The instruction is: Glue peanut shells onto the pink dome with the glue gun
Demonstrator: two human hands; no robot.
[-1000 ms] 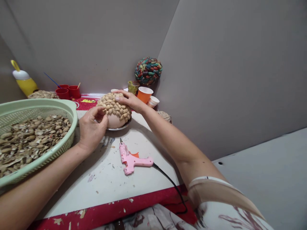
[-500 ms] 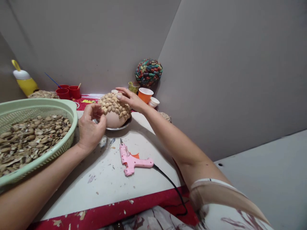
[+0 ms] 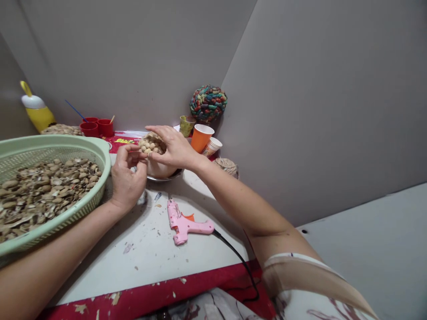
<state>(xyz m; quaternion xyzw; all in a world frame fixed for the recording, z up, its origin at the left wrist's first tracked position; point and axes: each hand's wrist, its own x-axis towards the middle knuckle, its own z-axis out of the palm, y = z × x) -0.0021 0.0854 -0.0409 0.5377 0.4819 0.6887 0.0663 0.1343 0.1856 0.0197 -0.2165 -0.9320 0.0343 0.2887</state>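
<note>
A round form covered with peanut shells (image 3: 151, 144) sits on a metal plate (image 3: 164, 177) at the back of the white table. My right hand (image 3: 170, 149) lies over the right side of the form, fingers curved and pressed against it. My left hand (image 3: 127, 178) is at the form's left edge, thumb and fingers pinched together; what they hold, if anything, is too small to make out. A pink glue gun (image 3: 184, 223) lies on the table in front of both hands, its black cord running to the front edge.
A green basket (image 3: 96, 153) of peanut shells fills the left. At the back stand red cups (image 3: 98, 127), an orange cup (image 3: 201, 136), white cups (image 3: 212, 145), a multicoloured shell ball (image 3: 208, 103), a twine ball (image 3: 227, 166) and a yellow bottle (image 3: 37, 112). Grey walls close the corner.
My right hand slid from the top of the shell-covered form down over its right front. My left hand rose slightly and pinched shut at the form's left edge.
</note>
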